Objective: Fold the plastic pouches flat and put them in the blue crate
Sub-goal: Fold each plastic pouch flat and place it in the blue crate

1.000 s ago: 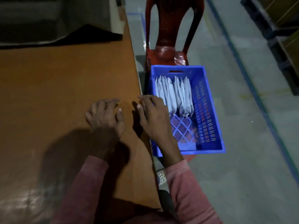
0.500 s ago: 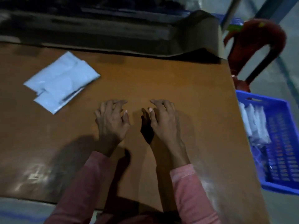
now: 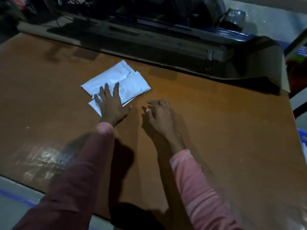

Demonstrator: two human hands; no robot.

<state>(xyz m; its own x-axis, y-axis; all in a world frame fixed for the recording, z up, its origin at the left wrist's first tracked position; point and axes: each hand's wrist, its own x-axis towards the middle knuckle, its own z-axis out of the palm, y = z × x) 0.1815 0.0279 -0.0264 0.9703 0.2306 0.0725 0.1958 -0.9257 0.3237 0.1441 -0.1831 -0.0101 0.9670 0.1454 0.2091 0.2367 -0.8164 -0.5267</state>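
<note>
Pouches: a small overlapped stack of white plastic pouches [image 3: 127, 80] lies on the tabletop [image 3: 216, 122], left of centre. It is well apart from the blue crate [image 3: 302, 134], which shows only as a sliver at the right edge.
Left hand: the left hand [image 3: 111, 105] rests palm down on the stack's near corner, fingers [image 3: 106, 90] straight and spread, pressing rather than gripping.
Right hand: the right hand [image 3: 159, 113] is just right of the stack over bare tabletop, fingers loosely curled and holding nothing. We cannot tell whether the tips touch the wood.
Key relation: the stack lies under and ahead of the left fingers, and its long edges slant from near-left to far-right.
Nearer hand: the left, which is on the stack.
Our reading: we judge the top pouch wants sliding toward us for folding, and the crate side favours the right hand for delivery.
</note>
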